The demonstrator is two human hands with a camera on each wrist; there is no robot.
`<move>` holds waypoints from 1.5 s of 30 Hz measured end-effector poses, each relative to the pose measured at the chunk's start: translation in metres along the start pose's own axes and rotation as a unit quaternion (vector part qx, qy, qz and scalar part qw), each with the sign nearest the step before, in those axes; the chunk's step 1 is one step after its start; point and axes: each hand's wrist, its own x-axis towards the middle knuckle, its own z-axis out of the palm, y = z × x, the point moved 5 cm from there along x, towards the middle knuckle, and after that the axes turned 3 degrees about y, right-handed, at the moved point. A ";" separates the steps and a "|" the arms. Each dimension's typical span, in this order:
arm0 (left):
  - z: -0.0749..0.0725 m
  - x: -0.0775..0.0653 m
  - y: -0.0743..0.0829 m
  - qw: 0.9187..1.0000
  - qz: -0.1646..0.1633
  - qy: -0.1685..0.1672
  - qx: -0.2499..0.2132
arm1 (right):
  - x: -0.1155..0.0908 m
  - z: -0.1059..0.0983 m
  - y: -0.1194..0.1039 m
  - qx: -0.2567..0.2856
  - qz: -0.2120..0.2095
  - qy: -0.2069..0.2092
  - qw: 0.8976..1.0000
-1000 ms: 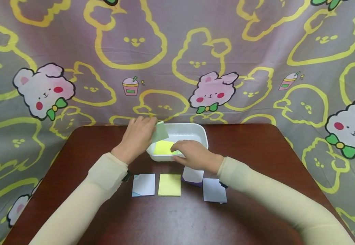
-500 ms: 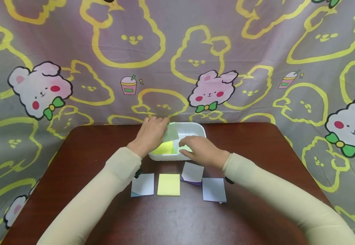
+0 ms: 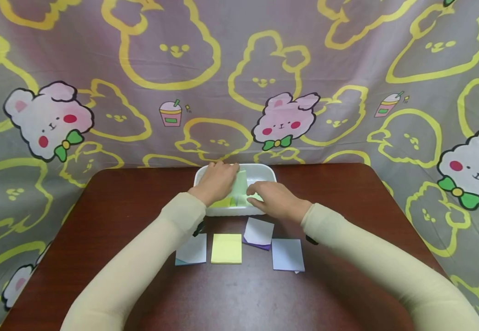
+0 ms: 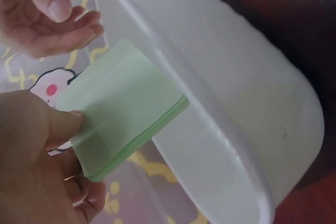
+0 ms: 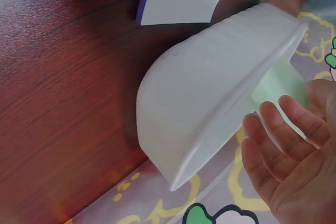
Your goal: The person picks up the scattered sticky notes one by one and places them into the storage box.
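Note:
My left hand (image 3: 218,183) is over the left part of a white plastic basin (image 3: 260,166). It pinches a light green sticky note pad (image 3: 239,186) by one edge, thumb on one face and fingers behind, as the left wrist view shows. The pad (image 4: 123,108) hangs tilted beside the basin's rim. Over the basin's right side is my right hand (image 3: 278,200), its fingers (image 5: 281,150) loosely bent with nothing between them. Inside the basin lies a yellow sticky note pad (image 3: 221,202), partly covered by my left hand. A pale piece near my right fingertips is mostly hidden.
Along the table in front of the basin lie a pale blue-white pad (image 3: 191,249), a yellow pad (image 3: 226,248), a white-topped pad with purple below (image 3: 259,231) and a grey-blue pad (image 3: 287,254). A patterned curtain (image 3: 206,59) hangs behind the brown table (image 3: 140,197).
My left hand has moved right with the green sticky note pad, from the basin's left edge to over its middle. My right hand has shifted slightly right, staying over the basin.

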 end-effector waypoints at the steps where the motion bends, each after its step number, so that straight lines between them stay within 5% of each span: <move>1: 0.002 0.002 0.002 1.000 0.003 -0.003 0.002 | 0.000 0.000 0.001 -0.001 -0.001 0.000 1.000; 6: 0.013 0.008 0.011 1.000 0.026 -0.005 0.011 | -0.001 0.002 0.003 -0.002 -0.005 -0.001 1.000; 16: 0.036 0.013 0.019 0.996 0.016 -0.091 0.018 | -0.001 0.008 0.009 -0.004 -0.006 -0.006 1.000; 45: 0.057 0.025 0.003 0.994 -0.015 -0.100 0.035 | 0.012 0.013 0.013 0.004 0.014 -0.011 1.000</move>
